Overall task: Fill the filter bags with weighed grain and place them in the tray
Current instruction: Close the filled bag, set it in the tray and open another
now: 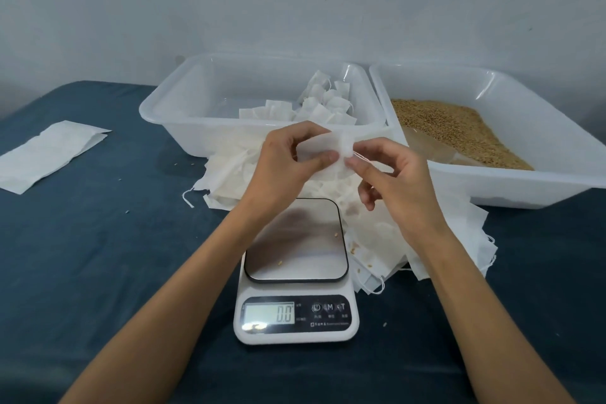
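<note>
Below both grips sits the scale (296,272), reading 0.0. Left hand (282,161) pinches the filter bag (323,154); right hand (393,180) pinches its drawstring (360,157), just before the tray (183,131).

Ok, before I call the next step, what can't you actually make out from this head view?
- Filter bag: the left hand and right hand cover much of it; whether it holds grain is hidden.
- Bag pile: hands and scale cover its middle.
- Filled bags in the tray: contents hidden by the fabric.
- Scale button labels: too small.
- Grain tray: cut off at the right edge.
</note>
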